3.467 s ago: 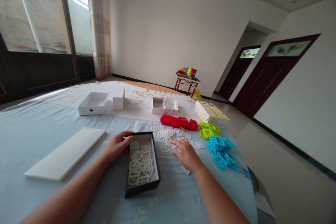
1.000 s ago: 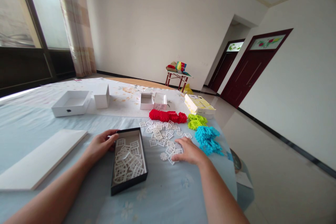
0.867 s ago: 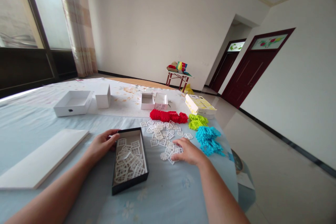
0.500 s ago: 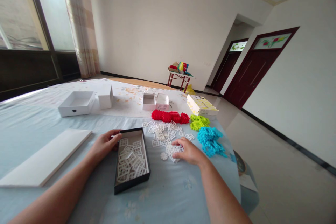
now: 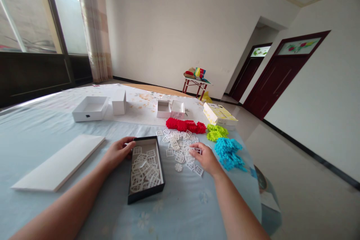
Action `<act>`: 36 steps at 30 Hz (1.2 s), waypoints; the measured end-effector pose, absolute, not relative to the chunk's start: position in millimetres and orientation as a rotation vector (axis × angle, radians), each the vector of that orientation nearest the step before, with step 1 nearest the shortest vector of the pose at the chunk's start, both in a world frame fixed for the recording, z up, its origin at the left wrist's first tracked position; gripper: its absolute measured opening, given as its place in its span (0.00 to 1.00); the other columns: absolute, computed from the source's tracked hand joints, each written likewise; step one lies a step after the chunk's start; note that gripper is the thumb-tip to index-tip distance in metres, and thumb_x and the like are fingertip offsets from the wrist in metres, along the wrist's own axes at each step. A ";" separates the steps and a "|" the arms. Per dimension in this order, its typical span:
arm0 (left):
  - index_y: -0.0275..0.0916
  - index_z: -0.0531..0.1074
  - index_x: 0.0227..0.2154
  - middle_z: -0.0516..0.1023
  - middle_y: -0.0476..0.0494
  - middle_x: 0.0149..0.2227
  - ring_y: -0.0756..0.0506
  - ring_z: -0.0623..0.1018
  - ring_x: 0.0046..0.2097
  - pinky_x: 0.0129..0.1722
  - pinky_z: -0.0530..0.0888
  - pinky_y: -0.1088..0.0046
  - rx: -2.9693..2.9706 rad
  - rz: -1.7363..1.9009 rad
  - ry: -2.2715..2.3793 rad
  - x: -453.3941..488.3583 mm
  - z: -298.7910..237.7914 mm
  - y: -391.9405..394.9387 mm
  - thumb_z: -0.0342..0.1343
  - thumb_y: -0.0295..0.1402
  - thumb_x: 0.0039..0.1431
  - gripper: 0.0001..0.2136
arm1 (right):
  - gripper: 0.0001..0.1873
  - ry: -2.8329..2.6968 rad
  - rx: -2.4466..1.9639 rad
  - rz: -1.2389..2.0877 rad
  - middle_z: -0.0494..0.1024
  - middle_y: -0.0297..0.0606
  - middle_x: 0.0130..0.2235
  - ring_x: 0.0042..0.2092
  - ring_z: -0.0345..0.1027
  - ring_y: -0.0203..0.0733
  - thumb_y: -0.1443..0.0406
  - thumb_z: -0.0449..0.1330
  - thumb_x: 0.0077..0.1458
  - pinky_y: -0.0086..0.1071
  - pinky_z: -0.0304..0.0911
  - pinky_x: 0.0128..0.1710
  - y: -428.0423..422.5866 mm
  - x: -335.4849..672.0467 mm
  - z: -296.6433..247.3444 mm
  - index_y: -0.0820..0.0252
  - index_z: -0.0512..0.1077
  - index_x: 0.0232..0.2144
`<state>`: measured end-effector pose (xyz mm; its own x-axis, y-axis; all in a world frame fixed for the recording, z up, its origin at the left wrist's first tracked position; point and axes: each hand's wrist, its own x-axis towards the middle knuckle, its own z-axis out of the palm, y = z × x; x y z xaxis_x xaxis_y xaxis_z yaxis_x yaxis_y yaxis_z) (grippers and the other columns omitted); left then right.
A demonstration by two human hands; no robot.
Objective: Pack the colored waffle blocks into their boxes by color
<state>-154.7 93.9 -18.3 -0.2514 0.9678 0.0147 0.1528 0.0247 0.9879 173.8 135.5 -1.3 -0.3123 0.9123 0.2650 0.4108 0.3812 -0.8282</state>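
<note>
My left hand grips the far left corner of a shallow black-edged box, thumb over the rim. Inside the box lies a jumble of white lattice window pieces. Over the loose pile of similar white window pieces on the cloth, my right hand pinches a white window piece between thumb and fingers. A small round white piece lies at the near side of the pile. Beyond and right of the pile are heaps of red pieces, lime-green pieces and blue pieces.
A flat white lid rests at the left. Farther back stand an open white box, a white block-shaped box, two small open boxes and a yellow-white carton. The round table's edge curves along the right.
My right hand has lifted slightly from the pile with a white window piece in its fingers. The view has shifted a little; my left hand stays on the box.
</note>
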 end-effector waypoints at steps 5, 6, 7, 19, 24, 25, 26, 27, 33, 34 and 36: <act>0.35 0.70 0.38 0.75 0.51 0.21 0.50 0.72 0.20 0.20 0.70 0.76 1.207 1.315 1.501 -156.5 -22.4 94.7 0.56 0.40 0.44 0.18 | 0.17 -1.723 -1.043 0.968 0.73 0.37 0.34 0.34 0.67 0.37 0.56 0.58 0.48 0.31 0.64 0.34 121.8 143.4 15.4 0.62 0.68 0.38; 0.34 0.70 0.38 0.75 0.51 0.21 0.50 0.72 0.20 0.20 0.70 0.76 1.208 1.318 1.502 -156.6 -23.1 94.8 0.56 0.40 0.44 0.18 | 0.17 -1.724 -1.017 0.986 0.73 0.37 0.34 0.33 0.67 0.37 0.56 0.58 0.48 0.31 0.64 0.34 117.0 134.0 20.9 0.61 0.68 0.37; 0.34 0.70 0.38 0.74 0.51 0.20 0.50 0.72 0.19 0.20 0.70 0.76 1.209 1.321 1.504 -156.7 -23.8 94.9 0.56 0.40 0.44 0.19 | 0.17 -1.737 -0.990 1.008 0.73 0.36 0.34 0.33 0.67 0.37 0.56 0.58 0.48 0.30 0.64 0.34 112.4 124.3 26.2 0.61 0.68 0.37; 0.33 0.69 0.39 0.73 0.52 0.19 0.51 0.71 0.18 0.19 0.68 0.76 1.240 1.331 1.513 -158.1 -30.0 97.5 0.55 0.42 0.45 0.20 | 0.20 -1.869 -0.721 1.139 0.73 0.42 0.45 0.46 0.68 0.42 0.57 0.57 0.50 0.37 0.62 0.47 105.6 72.6 29.5 0.59 0.68 0.44; 0.35 0.69 0.39 0.74 0.51 0.20 0.50 0.72 0.20 0.20 0.69 0.76 1.231 1.311 1.506 -159.0 -28.7 98.1 0.56 0.41 0.44 0.20 | 0.17 -1.884 -0.989 0.786 0.76 0.41 0.39 0.40 0.70 0.41 0.57 0.57 0.50 0.36 0.64 0.42 123.1 115.4 29.8 0.59 0.71 0.40; 0.35 0.69 0.39 0.74 0.51 0.20 0.50 0.72 0.20 0.20 0.69 0.76 1.227 1.308 1.505 -159.2 -28.5 98.1 0.56 0.41 0.44 0.19 | 0.16 -1.909 -1.062 0.735 0.76 0.40 0.37 0.38 0.70 0.41 0.57 0.57 0.50 0.35 0.64 0.41 127.0 126.8 28.4 0.60 0.71 0.39; 0.35 0.70 0.39 0.74 0.51 0.20 0.50 0.72 0.20 0.20 0.69 0.76 1.224 1.306 1.505 -159.4 -28.3 98.1 0.56 0.41 0.44 0.19 | 0.15 -1.951 -1.138 0.712 0.76 0.39 0.35 0.37 0.69 0.41 0.58 0.58 0.49 0.34 0.64 0.39 130.5 138.2 26.0 0.60 0.72 0.37; 0.35 0.70 0.38 0.74 0.51 0.20 0.50 0.72 0.20 0.20 0.70 0.76 1.221 1.304 1.505 -159.5 -27.9 98.0 0.56 0.41 0.44 0.19 | 0.14 -2.010 -1.216 0.717 0.76 0.39 0.33 0.35 0.69 0.40 0.59 0.59 0.47 0.34 0.64 0.38 133.6 149.0 22.6 0.61 0.72 0.36; 0.35 0.70 0.38 0.75 0.51 0.21 0.50 0.73 0.20 0.21 0.70 0.76 1.202 1.299 1.508 -158.1 -23.8 96.6 0.57 0.41 0.43 0.20 | 0.20 -2.300 -1.486 0.836 0.74 0.34 0.30 0.32 0.67 0.37 0.61 0.65 0.36 0.28 0.61 0.31 142.8 186.5 -0.3 0.61 0.72 0.35; 0.35 0.70 0.39 0.75 0.51 0.21 0.50 0.73 0.20 0.21 0.70 0.75 1.198 1.299 1.507 -157.5 -22.7 96.3 0.57 0.41 0.43 0.20 | 0.20 -2.331 -1.495 0.815 0.73 0.34 0.30 0.31 0.66 0.37 0.61 0.66 0.35 0.28 0.60 0.31 143.2 187.5 -2.1 0.60 0.72 0.35; 0.35 0.70 0.39 0.75 0.51 0.21 0.50 0.72 0.20 0.21 0.70 0.76 1.191 1.300 1.506 -156.0 -20.1 95.6 0.57 0.40 0.43 0.20 | 0.19 -2.379 -1.511 0.779 0.72 0.32 0.29 0.30 0.65 0.36 0.61 0.66 0.34 0.26 0.58 0.29 143.1 186.1 -3.5 0.60 0.72 0.33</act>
